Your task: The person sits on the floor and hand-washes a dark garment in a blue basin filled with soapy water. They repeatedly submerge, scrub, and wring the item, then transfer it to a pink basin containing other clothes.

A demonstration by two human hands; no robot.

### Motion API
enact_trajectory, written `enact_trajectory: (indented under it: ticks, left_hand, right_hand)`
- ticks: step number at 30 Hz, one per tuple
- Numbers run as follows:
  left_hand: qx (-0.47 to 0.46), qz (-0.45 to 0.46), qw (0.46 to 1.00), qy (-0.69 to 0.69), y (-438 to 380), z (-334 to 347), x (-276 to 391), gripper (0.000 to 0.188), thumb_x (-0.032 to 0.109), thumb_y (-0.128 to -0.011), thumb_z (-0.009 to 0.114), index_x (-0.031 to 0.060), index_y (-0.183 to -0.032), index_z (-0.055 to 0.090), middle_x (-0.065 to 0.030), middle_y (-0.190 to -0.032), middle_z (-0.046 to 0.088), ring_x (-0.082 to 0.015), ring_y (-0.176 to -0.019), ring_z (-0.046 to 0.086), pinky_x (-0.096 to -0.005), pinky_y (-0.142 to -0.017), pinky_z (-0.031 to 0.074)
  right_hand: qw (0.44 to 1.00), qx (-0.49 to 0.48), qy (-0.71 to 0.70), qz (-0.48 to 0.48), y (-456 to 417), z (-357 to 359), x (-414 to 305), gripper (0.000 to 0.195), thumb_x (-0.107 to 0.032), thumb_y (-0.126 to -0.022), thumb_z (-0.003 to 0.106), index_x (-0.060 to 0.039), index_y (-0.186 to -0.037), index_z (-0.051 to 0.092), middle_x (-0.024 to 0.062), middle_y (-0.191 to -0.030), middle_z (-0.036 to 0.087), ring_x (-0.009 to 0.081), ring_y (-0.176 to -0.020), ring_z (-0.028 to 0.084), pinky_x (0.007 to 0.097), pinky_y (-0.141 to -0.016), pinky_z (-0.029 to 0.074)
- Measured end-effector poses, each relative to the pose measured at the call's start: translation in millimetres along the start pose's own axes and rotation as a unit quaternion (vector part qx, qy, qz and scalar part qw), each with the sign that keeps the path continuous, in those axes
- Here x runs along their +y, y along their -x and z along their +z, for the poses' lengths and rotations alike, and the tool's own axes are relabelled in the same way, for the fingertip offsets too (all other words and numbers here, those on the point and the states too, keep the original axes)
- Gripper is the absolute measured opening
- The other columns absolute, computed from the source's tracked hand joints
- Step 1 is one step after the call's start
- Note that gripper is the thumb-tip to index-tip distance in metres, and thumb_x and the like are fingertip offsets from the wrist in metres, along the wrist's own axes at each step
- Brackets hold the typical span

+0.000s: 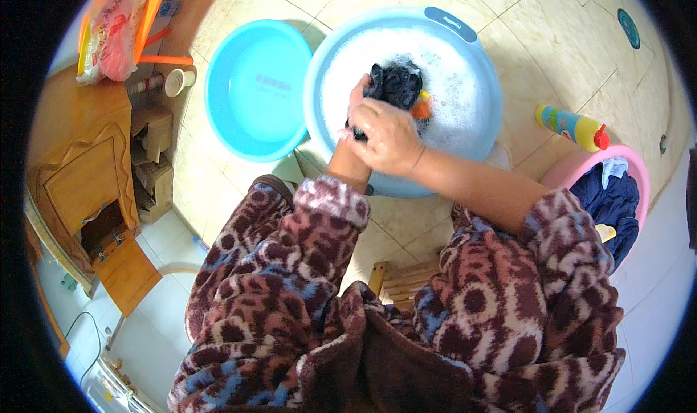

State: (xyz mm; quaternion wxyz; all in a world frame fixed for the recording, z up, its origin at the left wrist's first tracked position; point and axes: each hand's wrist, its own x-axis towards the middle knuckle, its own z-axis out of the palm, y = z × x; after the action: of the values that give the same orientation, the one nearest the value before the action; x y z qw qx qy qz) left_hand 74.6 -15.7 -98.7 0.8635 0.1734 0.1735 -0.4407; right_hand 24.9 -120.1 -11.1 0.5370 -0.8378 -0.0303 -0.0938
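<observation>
A light blue plastic basin (491, 94) full of white suds stands on the floor before me. Over it, both my hands grip a wet black cloth (395, 85), bunched up between them. My left hand (356, 100) is mostly hidden behind my right hand (387, 135), which lies across it with its fingers curled on the cloth. Part of the black fabric shows beneath the right fingers. Just right of the bundle, an orange and yellow patch (422, 107) shows against the foam; whether it belongs to the cloth I cannot tell.
Left of the suds stands a turquoise basin (256, 92). At right, a yellow-and-blue bottle with a red cap (572, 128) lies by a pink tub (644, 181) of dark clothes (607, 200). A wooden cabinet (81, 179) and an orange chair (152, 21) are at left.
</observation>
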Motion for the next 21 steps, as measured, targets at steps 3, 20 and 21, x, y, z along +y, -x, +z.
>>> enact_trajectory:
  ticks: [3,20,21]
  left_hand:
    - [0.242,-0.007,0.969,-0.049,-8,57,-28,0.03,0.028,-0.098,0.034,0.01,-0.103,0.058,-0.008,-0.099,0.065,-0.0248,-0.088,0.064,-0.0409,-0.083,0.052]
    - [0.344,-0.098,0.484,-0.799,-35,-7,-20,0.07,0.049,-0.087,0.056,-0.0014,-0.134,0.042,-0.0273,-0.117,0.058,-0.0393,-0.111,0.056,-0.0441,-0.094,0.044]
    - [0.296,-0.14,0.438,-0.837,-42,-14,-22,0.06,0.043,-0.088,0.053,-0.0013,-0.129,0.048,-0.0254,-0.117,0.059,-0.038,-0.11,0.057,-0.0428,-0.093,0.045]
  right_hand:
    - [0.974,0.006,0.152,0.167,-22,-21,93,0.03,-0.035,-0.088,0.052,-0.0076,-0.087,0.062,0.0163,-0.086,0.066,0.0357,-0.077,0.062,0.0455,-0.071,0.049]
    - [0.877,-0.263,0.363,0.176,12,-44,129,0.068,-0.035,-0.074,0.072,-0.0176,-0.133,0.046,0.02,-0.141,0.036,0.038,-0.128,0.036,0.0488,-0.104,0.033]
    - [0.866,-0.281,0.365,0.196,15,-43,136,0.058,-0.031,-0.076,0.069,-0.0155,-0.129,0.051,0.0194,-0.139,0.039,0.0356,-0.127,0.038,0.0458,-0.104,0.033]
